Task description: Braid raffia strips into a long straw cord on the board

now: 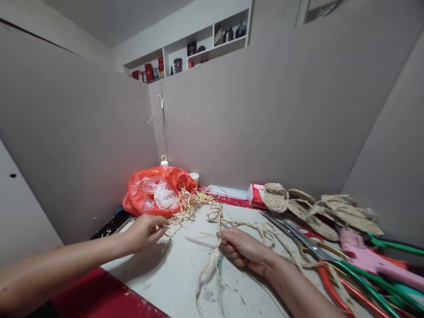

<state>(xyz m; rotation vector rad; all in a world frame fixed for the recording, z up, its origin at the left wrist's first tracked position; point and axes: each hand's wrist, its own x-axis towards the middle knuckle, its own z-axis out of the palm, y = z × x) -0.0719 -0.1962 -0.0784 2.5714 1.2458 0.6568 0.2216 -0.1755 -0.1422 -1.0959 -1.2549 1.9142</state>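
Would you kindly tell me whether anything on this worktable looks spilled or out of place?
Yes: loose straw scraps lie strewn from the orange bag over the table, reaching the left hand. The straw cord in the right hand frays at its end, and strands trail over the scissors.

A pale, dry raffia twist [215, 254], rough and fibrous, ran between the right hand's [243, 251] fingers. The left hand's [145, 229] fingertips pinched loose matt straw shreds [188, 205]. Just beyond them sat a crinkled, glossy orange plastic bag [145, 194]. Under both hands lay a smooth, scuffed matt white tabletop [179, 274].
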